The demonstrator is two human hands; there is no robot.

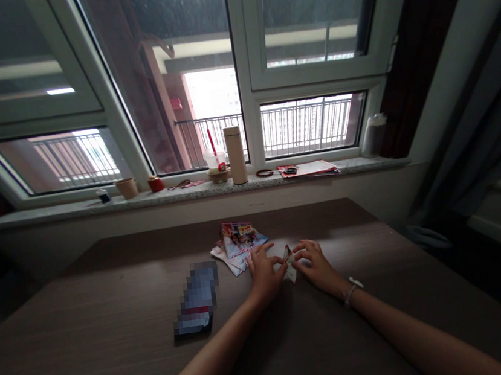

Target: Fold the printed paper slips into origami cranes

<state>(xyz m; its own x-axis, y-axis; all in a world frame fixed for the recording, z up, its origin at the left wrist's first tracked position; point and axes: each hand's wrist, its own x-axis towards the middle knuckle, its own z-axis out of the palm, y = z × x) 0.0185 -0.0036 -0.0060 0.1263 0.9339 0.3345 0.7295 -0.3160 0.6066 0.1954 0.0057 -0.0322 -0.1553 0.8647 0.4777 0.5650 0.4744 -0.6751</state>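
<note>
Between my two hands, over the brown table (122,300), is a small folded piece of paper (291,272), pale with a dark and reddish tip. My left hand (265,271) pinches its left side between thumb and finger. From the right, my right hand (315,263) grips the other side with its fingertips; a bracelet circles that wrist. Fingers cover part of the folds. Just behind my left hand lies a fanned stack of colourful printed sheets (242,237). A phone (196,297), its screen blurred out, rests left of my left forearm.
Along the windowsill (178,195) behind the table stand a beige thermos (235,156), a cup with a red straw (215,160), a paper cup (127,188), a red spool (156,184), scissors (289,171), papers (314,168) and a clear bottle (374,134).
</note>
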